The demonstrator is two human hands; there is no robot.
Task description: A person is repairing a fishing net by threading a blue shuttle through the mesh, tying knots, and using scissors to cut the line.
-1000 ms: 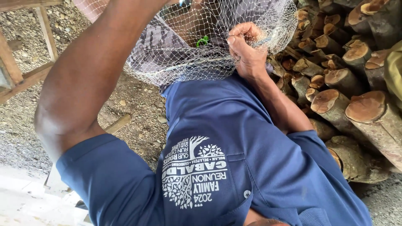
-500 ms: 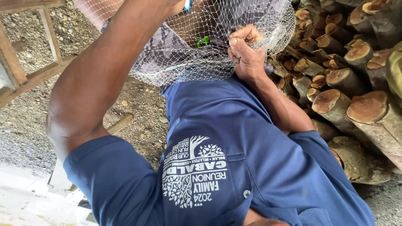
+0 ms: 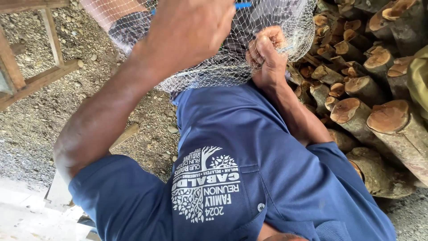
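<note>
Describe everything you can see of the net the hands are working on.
The net is a fine white mesh of thin cord, looking like nylon, with small open squares. It hangs slack and bunched across the top of the view, over the lap of the blue shirt, its lower edge sagging in a curve. The right hand grips a gathered fold in a closed fist; the left hand is raised against it, closed around something blue. Stacked logs lie just beside it.

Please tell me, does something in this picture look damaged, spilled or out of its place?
Nothing stands out. Both hands, left and right, grip the white net, which hangs bunched in front of the blue shirt; I see no clear tear in the mesh. The cut logs lie stacked, ends outward, on the gravel.
</note>
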